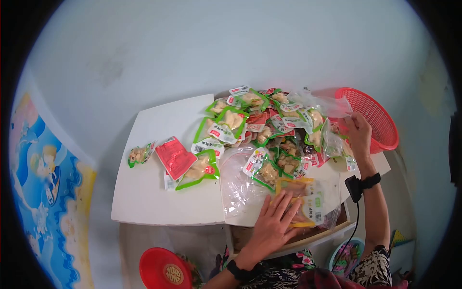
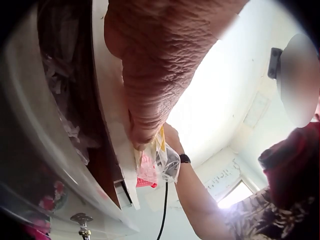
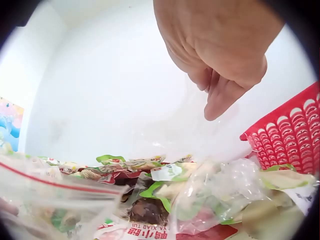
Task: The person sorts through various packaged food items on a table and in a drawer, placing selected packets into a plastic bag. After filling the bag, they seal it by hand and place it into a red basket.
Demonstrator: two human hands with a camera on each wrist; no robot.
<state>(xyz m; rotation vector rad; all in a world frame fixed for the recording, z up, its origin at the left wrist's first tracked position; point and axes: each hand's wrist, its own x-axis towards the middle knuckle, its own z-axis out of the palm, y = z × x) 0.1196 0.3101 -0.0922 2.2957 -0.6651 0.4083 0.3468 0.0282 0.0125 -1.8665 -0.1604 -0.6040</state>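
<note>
The left hand (image 1: 275, 224) rests with spread, fairly straight fingers on yellow-edged packets (image 1: 310, 208) at the table's front edge; a clear bag lies around them. In the left wrist view that hand (image 2: 160, 70) fills the top, its fingertips hidden. At the right, the right hand (image 1: 360, 132) pinches a thin clear plastic bag (image 1: 337, 104) between thumb and fingers, beside the red basket. The right wrist view shows this hand (image 3: 220, 55) above the heap of food packets (image 3: 150, 210), the see-through bag hanging from its fingertips.
A red basket (image 1: 373, 115) stands at the table's back right. Green-edged packets (image 1: 231, 120) are heaped at the middle back, and a red packet (image 1: 175, 158) lies with others at the left. Below the table are a red bowl (image 1: 161, 269), a blue basin (image 1: 335, 260) and an open drawer (image 1: 243, 237).
</note>
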